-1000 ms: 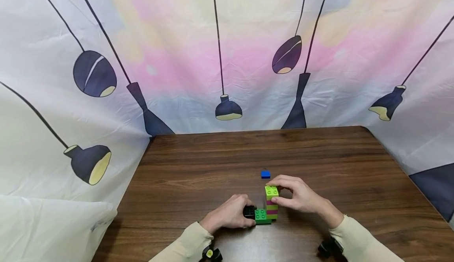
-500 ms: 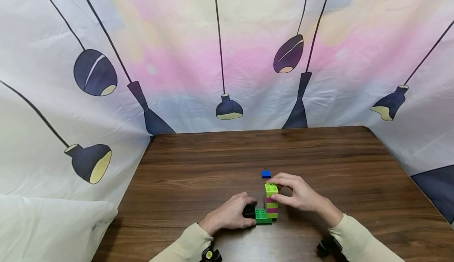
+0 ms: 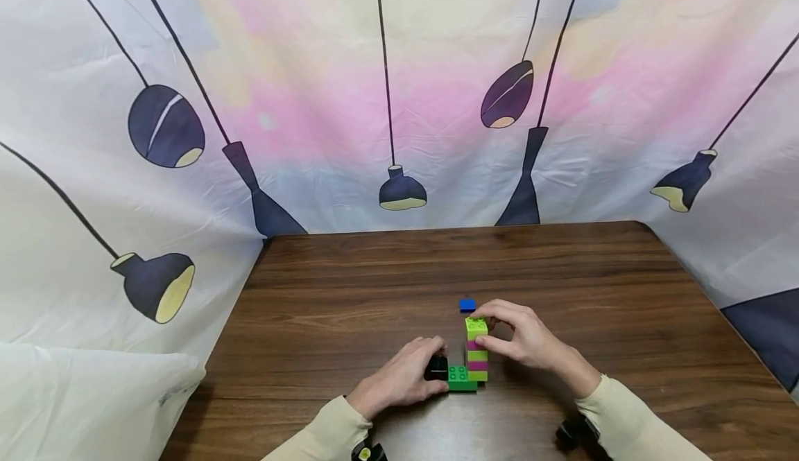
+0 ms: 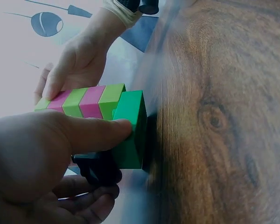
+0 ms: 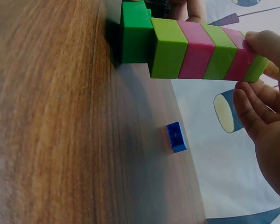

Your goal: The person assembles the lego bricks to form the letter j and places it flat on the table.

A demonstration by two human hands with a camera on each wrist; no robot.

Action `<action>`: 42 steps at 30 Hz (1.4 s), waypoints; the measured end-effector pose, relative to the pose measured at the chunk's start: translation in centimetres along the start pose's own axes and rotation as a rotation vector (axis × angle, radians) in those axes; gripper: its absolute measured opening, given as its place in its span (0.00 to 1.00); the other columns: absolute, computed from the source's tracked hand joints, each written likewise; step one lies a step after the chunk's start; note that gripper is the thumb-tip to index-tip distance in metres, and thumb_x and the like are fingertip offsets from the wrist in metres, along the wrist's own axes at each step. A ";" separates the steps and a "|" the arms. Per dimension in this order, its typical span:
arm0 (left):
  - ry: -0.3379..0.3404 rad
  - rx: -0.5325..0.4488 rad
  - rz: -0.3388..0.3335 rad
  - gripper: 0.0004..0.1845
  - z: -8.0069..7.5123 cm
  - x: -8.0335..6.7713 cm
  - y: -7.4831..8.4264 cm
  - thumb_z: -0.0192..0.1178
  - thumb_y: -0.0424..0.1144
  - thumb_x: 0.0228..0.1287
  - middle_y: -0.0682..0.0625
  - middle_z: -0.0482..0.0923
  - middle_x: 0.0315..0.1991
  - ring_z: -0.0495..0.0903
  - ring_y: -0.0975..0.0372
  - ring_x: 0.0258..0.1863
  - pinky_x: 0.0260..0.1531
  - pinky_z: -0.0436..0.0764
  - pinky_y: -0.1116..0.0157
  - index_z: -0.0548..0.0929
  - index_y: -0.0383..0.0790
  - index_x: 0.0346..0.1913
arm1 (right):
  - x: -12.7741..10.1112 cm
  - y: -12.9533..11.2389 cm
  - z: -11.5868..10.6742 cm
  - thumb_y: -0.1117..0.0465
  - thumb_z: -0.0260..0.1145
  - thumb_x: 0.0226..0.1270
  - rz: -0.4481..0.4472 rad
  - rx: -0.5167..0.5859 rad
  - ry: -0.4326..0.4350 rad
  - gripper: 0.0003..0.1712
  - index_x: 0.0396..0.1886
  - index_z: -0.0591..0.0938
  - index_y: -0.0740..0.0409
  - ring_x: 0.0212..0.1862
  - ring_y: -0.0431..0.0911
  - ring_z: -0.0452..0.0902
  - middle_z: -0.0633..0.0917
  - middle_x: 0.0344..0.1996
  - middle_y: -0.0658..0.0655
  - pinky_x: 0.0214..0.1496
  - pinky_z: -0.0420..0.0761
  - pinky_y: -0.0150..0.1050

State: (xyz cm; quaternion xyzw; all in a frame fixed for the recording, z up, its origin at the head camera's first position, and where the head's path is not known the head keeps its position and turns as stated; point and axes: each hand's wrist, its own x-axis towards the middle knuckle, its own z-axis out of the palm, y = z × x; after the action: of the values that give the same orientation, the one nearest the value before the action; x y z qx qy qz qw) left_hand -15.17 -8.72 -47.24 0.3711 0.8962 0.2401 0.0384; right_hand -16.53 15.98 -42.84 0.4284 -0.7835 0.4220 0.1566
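A tower of lime and pink toy building bricks point(image 3: 477, 355) stands on the right end of a green brick point(image 3: 460, 382). A black piece point(image 3: 436, 369) sits at the green brick's left; its exact shape is partly hidden by the fingers. My left hand point(image 3: 402, 376) grips this end: in the left wrist view the thumb lies on the green brick point(image 4: 130, 144) and the other fingers curl beside the black piece. My right hand point(image 3: 527, 340) pinches the tower's top lime and pink bricks between thumb and fingers, as the right wrist view shows.
A small blue brick point(image 3: 467, 305) lies on the wooden table point(image 3: 349, 274) just behind the tower. A printed cloth with lamp shapes point(image 3: 402, 190) hangs behind the table and along its sides. Black wrist devices point(image 3: 577, 433) are worn at the sleeves.
In the head view the tower's top and my right hand have shifted slightly upward. My left hand and the green brick have moved up only a little. Both hands keep their hold.
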 end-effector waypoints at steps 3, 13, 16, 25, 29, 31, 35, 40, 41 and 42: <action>0.019 0.008 0.022 0.23 0.1 -0.1 -0.1 0.66 0.49 0.51 0.56 0.76 0.41 0.73 0.66 0.40 0.39 0.73 0.70 0.73 0.45 0.48 | 0.1 0.1 0.1 0.74 0.72 0.41 -0.031 0.004 0.034 0.21 0.40 0.79 0.64 0.33 0.44 0.75 0.81 0.36 0.57 0.32 0.77 0.38; 0.050 0.003 0.013 0.21 0.1 -0.2 -0.1 0.65 0.49 0.53 0.57 0.68 0.43 0.73 0.66 0.39 0.40 0.73 0.73 0.74 0.45 0.47 | -1.0 4.3 1.1 0.69 0.74 0.43 -0.036 -0.017 0.057 0.20 0.40 0.81 0.54 0.37 0.40 0.76 0.80 0.41 0.53 0.33 0.78 0.33; 0.060 0.015 0.023 0.20 0.1 -0.2 -0.1 0.64 0.49 0.54 0.57 0.69 0.43 0.73 0.66 0.39 0.40 0.74 0.72 0.75 0.44 0.47 | -1.0 4.8 1.1 0.67 0.73 0.46 -0.028 -0.013 0.051 0.19 0.40 0.81 0.52 0.37 0.40 0.76 0.79 0.42 0.52 0.34 0.78 0.34; 0.061 0.040 0.029 0.19 0.0 0.0 -0.2 0.62 0.50 0.55 0.55 0.73 0.42 0.74 0.65 0.40 0.43 0.73 0.70 0.77 0.44 0.45 | -0.7 5.4 1.1 0.63 0.71 0.50 0.019 -0.034 0.020 0.15 0.41 0.81 0.51 0.38 0.37 0.75 0.79 0.42 0.49 0.35 0.78 0.36; 0.047 0.033 0.031 0.17 0.0 -0.1 -0.2 0.62 0.51 0.56 0.55 0.73 0.41 0.74 0.65 0.39 0.42 0.73 0.70 0.77 0.44 0.44 | -0.8 5.6 1.1 0.61 0.70 0.53 0.038 -0.047 -0.013 0.14 0.41 0.80 0.53 0.38 0.36 0.75 0.79 0.42 0.48 0.35 0.78 0.38; 0.037 0.024 0.028 0.17 0.0 -0.1 -0.2 0.62 0.51 0.56 0.55 0.73 0.40 0.74 0.66 0.39 0.41 0.73 0.71 0.77 0.45 0.43 | -0.9 5.7 1.1 0.60 0.69 0.54 0.058 -0.052 -0.035 0.14 0.42 0.80 0.52 0.38 0.36 0.75 0.79 0.42 0.48 0.36 0.78 0.37; 0.023 0.006 0.024 0.16 0.0 -0.1 -0.1 0.61 0.51 0.56 0.56 0.73 0.39 0.74 0.67 0.37 0.39 0.73 0.73 0.77 0.46 0.43 | -1.0 5.8 1.1 0.58 0.67 0.56 0.096 -0.060 -0.066 0.13 0.43 0.80 0.50 0.39 0.37 0.75 0.79 0.42 0.47 0.38 0.78 0.36; 0.025 -0.010 0.030 0.16 -0.1 -0.1 -0.2 0.62 0.50 0.56 0.56 0.74 0.39 0.74 0.67 0.37 0.39 0.73 0.73 0.77 0.46 0.43 | -1.0 6.1 1.2 0.55 0.66 0.58 0.124 -0.076 -0.084 0.13 0.43 0.79 0.47 0.39 0.36 0.76 0.79 0.43 0.45 0.38 0.77 0.32; 0.024 -0.011 0.031 0.16 -0.1 -0.2 -0.2 0.62 0.50 0.56 0.56 0.74 0.39 0.74 0.68 0.37 0.39 0.73 0.73 0.78 0.46 0.43 | -1.0 6.1 1.3 0.55 0.66 0.58 0.127 -0.079 -0.089 0.13 0.43 0.79 0.47 0.39 0.36 0.76 0.79 0.43 0.45 0.38 0.77 0.32; 0.023 -0.011 0.031 0.16 -0.1 -0.2 -0.3 0.62 0.50 0.56 0.57 0.74 0.39 0.74 0.68 0.38 0.39 0.73 0.73 0.78 0.46 0.43 | -1.0 6.2 1.3 0.55 0.66 0.58 0.126 -0.080 -0.094 0.13 0.44 0.79 0.47 0.39 0.37 0.76 0.79 0.42 0.45 0.38 0.77 0.32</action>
State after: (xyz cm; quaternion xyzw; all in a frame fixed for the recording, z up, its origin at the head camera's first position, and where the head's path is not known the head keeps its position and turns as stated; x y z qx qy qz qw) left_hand -15.22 -9.04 -47.31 0.3819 0.8894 0.2496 0.0265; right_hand -20.79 17.19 -47.49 0.3909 -0.8317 0.3788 0.1100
